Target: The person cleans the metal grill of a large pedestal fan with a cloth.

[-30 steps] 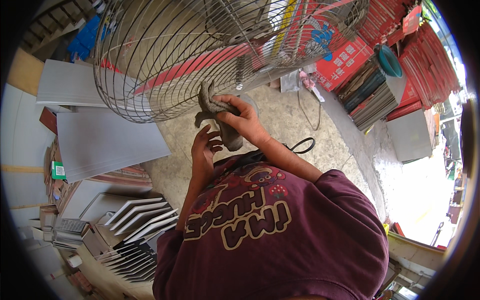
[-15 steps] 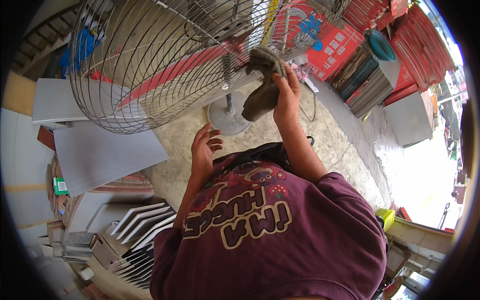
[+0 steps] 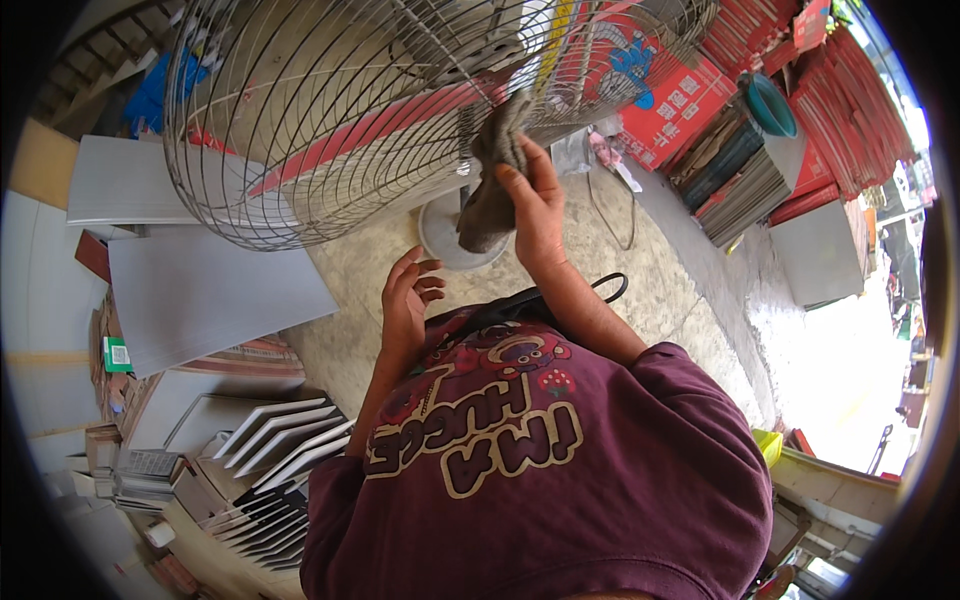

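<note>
A dark grey-brown work glove [image 3: 487, 205] with a ribbed cuff dangles in front of me, pinched between the thumb and fingers of my right hand [image 3: 542, 215]. It looks limp and dirty, and whether one glove or two are bunched there I cannot tell. To its lower left, my left hand [image 3: 405, 305] hovers with bent fingers apart and nothing in them. Just beyond both hands stands a large floor fan [image 3: 345, 140] with a wire cage and red blades. The glove overlaps the cage's near edge and partly hides the fan's round grey base [image 3: 435, 240].
Grey panels [image 3: 215, 285] lie to the left, above a rack of upright white boards [image 3: 275, 430]. At the right are a red carton [image 3: 670, 110], stacked red cardboard [image 3: 850, 110] and a teal basin [image 3: 768, 105]. A black strap loop [image 3: 612, 288] sticks out by my waist.
My right hand has moved left with the glove, closer to my left hand and across the fan's base. The left hand has barely moved. The view has shifted slightly.
</note>
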Demonstrator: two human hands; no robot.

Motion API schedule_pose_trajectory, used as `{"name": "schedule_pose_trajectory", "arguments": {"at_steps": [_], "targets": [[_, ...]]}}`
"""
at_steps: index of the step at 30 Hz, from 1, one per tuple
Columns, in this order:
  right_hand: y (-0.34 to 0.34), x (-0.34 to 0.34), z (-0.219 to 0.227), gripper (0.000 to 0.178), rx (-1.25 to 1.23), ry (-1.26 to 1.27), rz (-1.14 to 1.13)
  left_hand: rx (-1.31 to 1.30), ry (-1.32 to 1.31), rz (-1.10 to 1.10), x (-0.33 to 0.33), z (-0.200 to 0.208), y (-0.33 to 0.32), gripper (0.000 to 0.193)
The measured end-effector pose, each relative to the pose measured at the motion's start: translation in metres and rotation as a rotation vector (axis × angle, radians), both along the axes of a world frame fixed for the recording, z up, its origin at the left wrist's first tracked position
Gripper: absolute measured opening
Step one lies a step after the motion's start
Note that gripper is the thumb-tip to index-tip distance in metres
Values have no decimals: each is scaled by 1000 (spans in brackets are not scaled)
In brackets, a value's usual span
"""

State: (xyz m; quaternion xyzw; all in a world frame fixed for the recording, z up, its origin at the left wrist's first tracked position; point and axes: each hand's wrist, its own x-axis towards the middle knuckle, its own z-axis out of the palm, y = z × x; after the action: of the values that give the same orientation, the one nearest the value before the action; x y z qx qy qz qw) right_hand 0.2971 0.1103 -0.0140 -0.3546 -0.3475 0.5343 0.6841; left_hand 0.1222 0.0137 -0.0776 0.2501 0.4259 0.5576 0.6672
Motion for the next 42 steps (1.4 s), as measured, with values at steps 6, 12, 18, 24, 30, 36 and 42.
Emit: {"name": "schedule_pose_trajectory", "arguments": {"at_steps": [6,12,18,24,30,36,42], "targets": [[-23,-46,-8,40,-47,-184,442,41,32,57,-12,-2,-9,50],[-25,-53,4,39,-30,-238,636,28,7,126,-15,4,-14,53],[-8,-30,5,39,-50,-123,425,7,36,89,-13,1,-13,52],[9,13,8,36,-39,-39,170,-8,9,24,-1,0,-2,49],[24,65,15,37,-31,127,-107,-25,-18,-36,12,-4,9,45],[24,95,43,36,84,178,-282,-54,-10,-43,17,-2,11,45],[20,69,48,34,241,228,-240,-70,-1,5,9,-3,7,45]]}}
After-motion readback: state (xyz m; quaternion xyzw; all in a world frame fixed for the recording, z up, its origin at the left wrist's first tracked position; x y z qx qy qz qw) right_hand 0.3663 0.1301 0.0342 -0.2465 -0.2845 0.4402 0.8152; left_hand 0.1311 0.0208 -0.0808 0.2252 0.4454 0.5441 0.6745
